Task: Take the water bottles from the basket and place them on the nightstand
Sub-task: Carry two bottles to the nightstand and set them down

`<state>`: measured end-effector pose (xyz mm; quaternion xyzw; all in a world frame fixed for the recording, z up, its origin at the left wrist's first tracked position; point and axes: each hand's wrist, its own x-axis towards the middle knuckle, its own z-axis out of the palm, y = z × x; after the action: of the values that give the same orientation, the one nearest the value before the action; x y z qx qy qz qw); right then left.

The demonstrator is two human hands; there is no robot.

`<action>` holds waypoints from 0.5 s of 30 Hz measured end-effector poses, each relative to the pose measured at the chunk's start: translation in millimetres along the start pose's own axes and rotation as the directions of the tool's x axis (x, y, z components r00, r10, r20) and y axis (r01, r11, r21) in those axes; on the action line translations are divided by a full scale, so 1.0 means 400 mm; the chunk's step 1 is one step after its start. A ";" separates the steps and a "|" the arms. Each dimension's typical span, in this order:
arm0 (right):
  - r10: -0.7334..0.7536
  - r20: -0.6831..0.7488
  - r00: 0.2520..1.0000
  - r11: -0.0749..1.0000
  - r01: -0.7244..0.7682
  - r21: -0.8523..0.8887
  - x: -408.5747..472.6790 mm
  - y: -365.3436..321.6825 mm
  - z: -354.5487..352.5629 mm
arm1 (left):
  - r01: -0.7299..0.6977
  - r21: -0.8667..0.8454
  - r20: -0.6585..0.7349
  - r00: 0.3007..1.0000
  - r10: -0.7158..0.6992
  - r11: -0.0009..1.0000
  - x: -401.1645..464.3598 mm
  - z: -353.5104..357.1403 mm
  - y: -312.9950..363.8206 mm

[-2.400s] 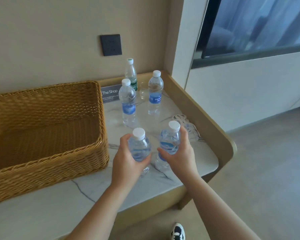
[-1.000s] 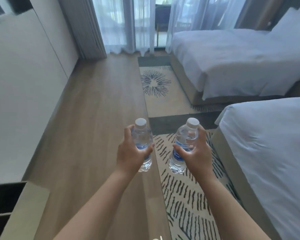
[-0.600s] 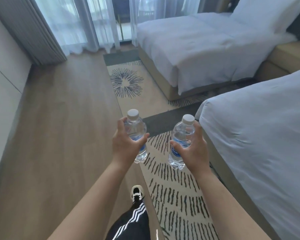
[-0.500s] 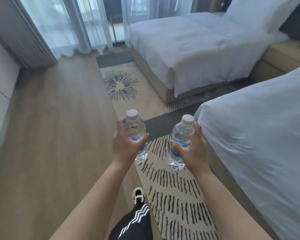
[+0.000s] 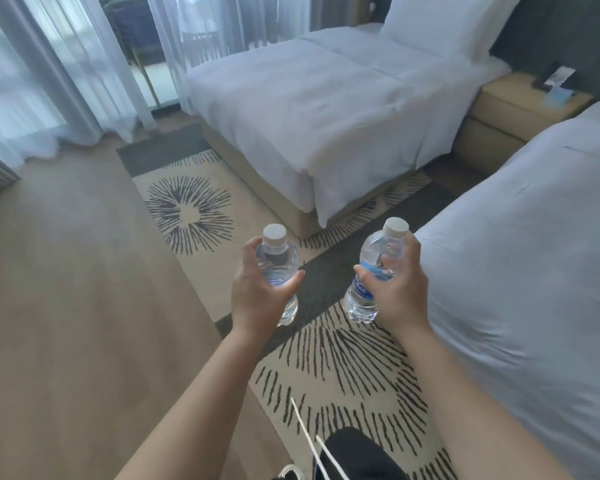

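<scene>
My left hand [image 5: 257, 296] grips a clear water bottle [image 5: 278, 263] with a white cap, held upright over the rug. My right hand [image 5: 400, 291] grips a second clear bottle [image 5: 378, 258] with a blue label, tilted a little to the right. Both are carried in the air in front of me. The tan nightstand [image 5: 506, 112] stands far off at the upper right, between the two beds, with small items on its top. The basket is not in view.
A white bed [image 5: 309, 109] lies ahead and a second white bed [image 5: 534, 254] is close on my right. A patterned rug [image 5: 194, 209] runs between them over the wooden floor [image 5: 66, 323]. Sheer curtains [image 5: 49, 64] hang at the upper left. My leg shows at the bottom.
I have turned from the basket counter into the room and walked forward with both bottles. The view swung right, so the nightstand now shows between the beds.
</scene>
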<state>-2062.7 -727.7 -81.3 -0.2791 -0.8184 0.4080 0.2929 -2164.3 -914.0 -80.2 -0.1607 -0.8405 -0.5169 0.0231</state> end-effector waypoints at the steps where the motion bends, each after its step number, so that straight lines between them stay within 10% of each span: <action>1: 0.017 -0.013 1.000 1.000 -0.017 0.003 0.038 0.007 0.010 | -0.002 -0.004 0.011 1.000 0.002 1.000 0.044 0.017 -0.005; 15: 0.130 -0.185 0.974 0.991 -0.126 0.032 0.707 0.183 0.149 | -0.146 -0.028 0.199 0.969 0.149 0.989 0.758 0.457 0.067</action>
<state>-2279.0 -523.4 -100.5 -0.3654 -0.7634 0.4063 0.3443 -2420.4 -667.8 -79.8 -0.2743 -0.8208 -0.5004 -0.0245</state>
